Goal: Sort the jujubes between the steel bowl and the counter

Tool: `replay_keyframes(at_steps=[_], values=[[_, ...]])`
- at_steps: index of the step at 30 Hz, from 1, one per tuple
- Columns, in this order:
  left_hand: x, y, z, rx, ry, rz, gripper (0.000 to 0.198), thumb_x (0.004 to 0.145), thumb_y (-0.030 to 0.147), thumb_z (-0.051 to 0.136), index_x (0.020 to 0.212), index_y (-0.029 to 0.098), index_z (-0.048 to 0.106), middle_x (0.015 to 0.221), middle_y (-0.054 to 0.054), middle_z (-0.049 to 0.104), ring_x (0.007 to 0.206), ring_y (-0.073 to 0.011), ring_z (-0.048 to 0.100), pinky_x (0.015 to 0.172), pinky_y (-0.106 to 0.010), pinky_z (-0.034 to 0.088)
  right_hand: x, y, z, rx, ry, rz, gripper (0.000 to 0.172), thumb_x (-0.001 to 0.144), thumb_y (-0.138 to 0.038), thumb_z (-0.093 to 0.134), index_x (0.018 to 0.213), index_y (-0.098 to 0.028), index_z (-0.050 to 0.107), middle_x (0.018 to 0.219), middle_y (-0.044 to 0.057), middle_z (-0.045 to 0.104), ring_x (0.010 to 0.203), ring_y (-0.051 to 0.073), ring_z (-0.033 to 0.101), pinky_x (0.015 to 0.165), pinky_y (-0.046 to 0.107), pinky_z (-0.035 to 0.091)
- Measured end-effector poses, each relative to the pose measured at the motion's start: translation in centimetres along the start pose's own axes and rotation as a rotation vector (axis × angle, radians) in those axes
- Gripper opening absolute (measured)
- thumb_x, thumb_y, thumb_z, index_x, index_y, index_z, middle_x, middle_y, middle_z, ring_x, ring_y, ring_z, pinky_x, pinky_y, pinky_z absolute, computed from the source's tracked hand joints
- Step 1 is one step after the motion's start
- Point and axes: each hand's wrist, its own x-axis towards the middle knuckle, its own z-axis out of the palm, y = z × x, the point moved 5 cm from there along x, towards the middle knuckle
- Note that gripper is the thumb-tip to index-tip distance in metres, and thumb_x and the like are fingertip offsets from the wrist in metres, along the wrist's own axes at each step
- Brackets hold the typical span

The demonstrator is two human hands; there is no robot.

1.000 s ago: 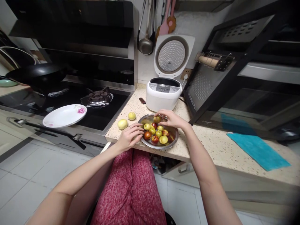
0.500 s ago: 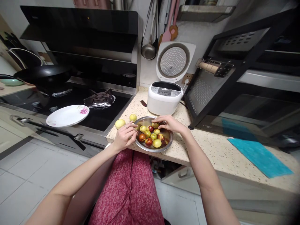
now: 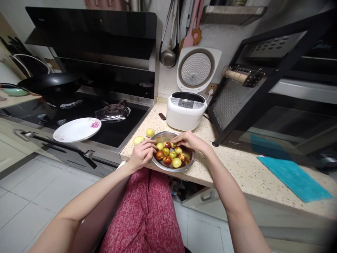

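A shallow metal bowl (image 3: 184, 166) sits at the front edge of the speckled counter (image 3: 237, 165), holding several small green, yellow and red fruits (image 3: 168, 154). My left hand (image 3: 140, 153) curls around the bowl's left rim, fingers closed on it. Over the far side of the bowl, my right hand (image 3: 188, 139) reaches down with fingertips pinched at a greenish fruit (image 3: 173, 144). Two yellow-green fruits lie loose on the counter, one (image 3: 138, 140) just above my left hand and one (image 3: 150, 132) farther back.
A white rice cooker (image 3: 186, 110) stands open behind the bowl. A flowered white plate (image 3: 77, 129) rests on the black stove (image 3: 79, 116) at left, with a wok (image 3: 50, 84) beyond. A blue cloth (image 3: 295, 179) lies at right, below a black rack (image 3: 263, 80).
My right hand has dropped lower into the bowl onto the fruit. The left hand stays on the rim. The view shifted slightly.
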Motion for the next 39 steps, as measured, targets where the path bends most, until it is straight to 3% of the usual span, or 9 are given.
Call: replay_keyframes(at_steps=[6, 11, 18, 24, 29, 34, 39], values=[[0.3, -0.2, -0.8, 0.019, 0.065, -0.050, 0.030, 0.105, 0.016, 0.044, 0.123, 0.018, 0.068, 0.120, -0.011, 0.075, 0.123, -0.0238, 0.067, 0.108, -0.044, 0.056, -0.1, -0.4, -0.4, 0.007, 0.001, 0.015, 0.022, 0.088, -0.014, 0.073, 0.105, -0.023, 0.085, 0.113, 0.007, 0.082, 0.105, 0.024, 0.079, 0.098, 0.037, 0.060], [0.0, -1.9, -1.7, 0.161, 0.133, -0.273, 0.042, 0.104, 0.017, 0.041, 0.144, 0.018, 0.054, 0.138, -0.014, 0.065, 0.136, -0.0271, 0.058, 0.117, -0.051, 0.048, -0.2, -0.4, -0.9, -0.045, 0.118, 0.022, 0.018, 0.093, -0.016, 0.070, 0.101, -0.022, 0.085, 0.105, 0.007, 0.083, 0.096, 0.024, 0.079, 0.092, 0.036, 0.061], [-1.3, -3.9, -1.0, 0.381, -0.076, -0.477, 0.057, 0.099, 0.018, 0.044, 0.156, 0.014, 0.037, 0.151, -0.020, 0.053, 0.143, -0.0339, 0.050, 0.117, -0.055, 0.047, 0.0, -0.4, -0.6, -0.115, 0.182, -0.052, 0.018, 0.095, -0.015, 0.069, 0.102, -0.020, 0.085, 0.101, 0.009, 0.083, 0.092, 0.024, 0.079, 0.088, 0.034, 0.061], [-1.7, -3.6, -1.1, 0.495, -0.257, -0.532, 0.051, 0.101, 0.034, 0.053, 0.149, 0.018, 0.046, 0.154, -0.019, 0.048, 0.139, -0.0361, 0.053, 0.104, -0.051, 0.058, 0.2, -0.3, -0.3, -0.144, 0.180, -0.047, 0.017, 0.096, -0.016, 0.068, 0.102, -0.020, 0.084, 0.101, 0.008, 0.083, 0.092, 0.023, 0.079, 0.087, 0.032, 0.060], [-1.9, -3.5, -1.6, 0.545, -0.337, -0.582, 0.044, 0.104, 0.028, 0.048, 0.148, 0.023, 0.048, 0.151, -0.015, 0.050, 0.131, -0.0327, 0.057, 0.086, -0.041, 0.064, 0.3, -0.5, -0.3, -0.162, 0.166, -0.031, 0.016, 0.097, -0.019, 0.069, 0.102, -0.020, 0.084, 0.101, 0.009, 0.083, 0.093, 0.024, 0.079, 0.087, 0.034, 0.059], [-1.9, -3.8, -2.0, 0.483, -0.226, -0.481, 0.040, 0.102, 0.023, 0.052, 0.142, 0.024, 0.055, 0.134, -0.013, 0.061, 0.118, -0.0307, 0.061, 0.088, -0.042, 0.063, 0.3, -0.9, -0.1, -0.150, 0.150, -0.042, 0.017, 0.098, -0.021, 0.068, 0.104, -0.020, 0.084, 0.104, 0.009, 0.083, 0.094, 0.024, 0.078, 0.088, 0.034, 0.058], [-0.6, -2.5, -3.4, 0.376, -0.060, -0.403, 0.041, 0.105, 0.030, 0.053, 0.146, 0.028, 0.053, 0.139, -0.012, 0.059, 0.123, -0.0298, 0.061, 0.103, -0.047, 0.059, 0.3, -1.5, -0.1, -0.112, 0.169, -0.079, 0.019, 0.100, -0.024, 0.065, 0.104, -0.021, 0.083, 0.104, 0.009, 0.082, 0.096, 0.023, 0.076, 0.090, 0.035, 0.057]])
